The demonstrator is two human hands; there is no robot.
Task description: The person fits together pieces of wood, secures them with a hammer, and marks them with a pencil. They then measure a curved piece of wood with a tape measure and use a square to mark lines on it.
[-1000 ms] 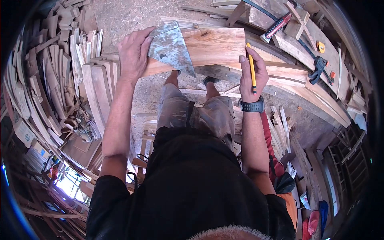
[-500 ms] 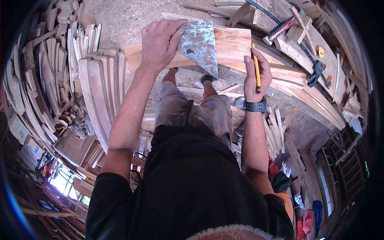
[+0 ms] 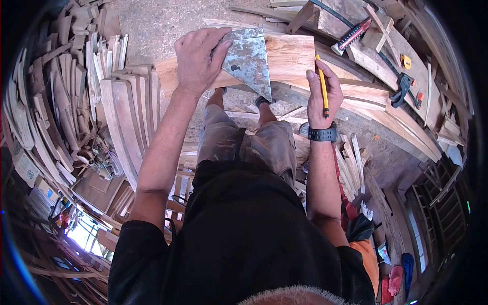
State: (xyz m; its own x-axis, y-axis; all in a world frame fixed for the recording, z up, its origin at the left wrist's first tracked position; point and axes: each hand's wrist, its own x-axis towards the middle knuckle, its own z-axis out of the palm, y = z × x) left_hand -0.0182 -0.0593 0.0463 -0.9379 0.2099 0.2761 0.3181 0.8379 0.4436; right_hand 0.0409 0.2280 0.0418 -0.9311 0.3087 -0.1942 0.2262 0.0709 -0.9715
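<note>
My left hand (image 3: pixel 200 61) is closed on the edge of a worn, triangular metal square (image 3: pixel 249 58), thumb on its face and fingers at its far edge. The square lies across a light wooden board (image 3: pixel 291 57), its pointed corner reaching past the near edge. My right hand (image 3: pixel 326 99) is at the board's right end. A yellow pencil (image 3: pixel 322 84) stands between its thumb and fingers, one end up by the board's corner and the dark end toward my wrist.
Curved boards (image 3: pixel 124 112) lean in stacks on the left. At the upper right a workbench (image 3: pixel 378 68) bears a red-handled tool (image 3: pixel 353 35), a dark clamp (image 3: pixel 401 91) and a yellow tape measure (image 3: pixel 405 61). Long planks (image 3: pixel 396 124) lie below it.
The board and the metal square have shifted slightly left together, with my left hand still on the square. My right hand has moved a little left too, still gripping the pencil.
</note>
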